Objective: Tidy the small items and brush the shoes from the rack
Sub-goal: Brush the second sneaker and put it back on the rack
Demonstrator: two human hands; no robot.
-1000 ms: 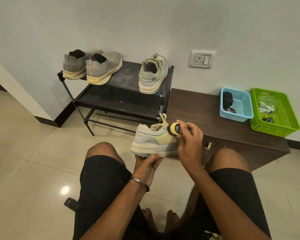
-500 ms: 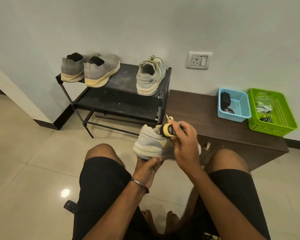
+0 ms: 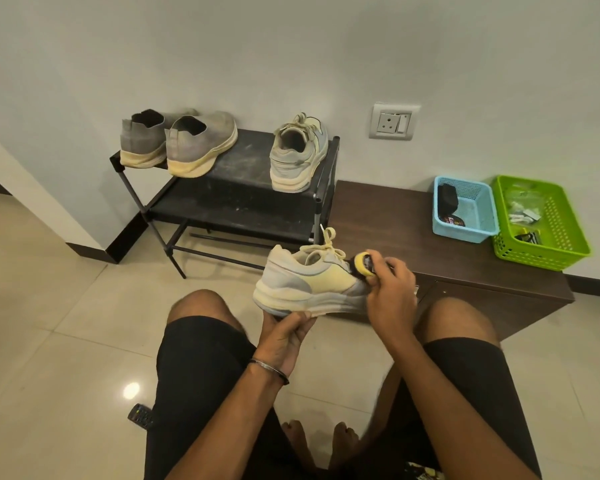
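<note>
sneaker (image 3: 305, 284) held, brush (image 3: 362, 264) against it

You've got the pale grey-and-yellow laced sneaker (image 3: 307, 287) held sideways, sole down, with the yellow-handled black-bristled brush (image 3: 362, 264) on its upper.

plain white wall (image 3: 291, 46) w/ a socket (image 3: 394, 121), glossy beige tile floor (image 3: 49, 306), low dark wood cabinet (image 3: 395, 230) by the wall.

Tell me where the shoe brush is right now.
In the head view the shoe brush is right of centre, gripped in the right hand and pressed against the toe end of the sneaker that the left hand holds from below.
</note>
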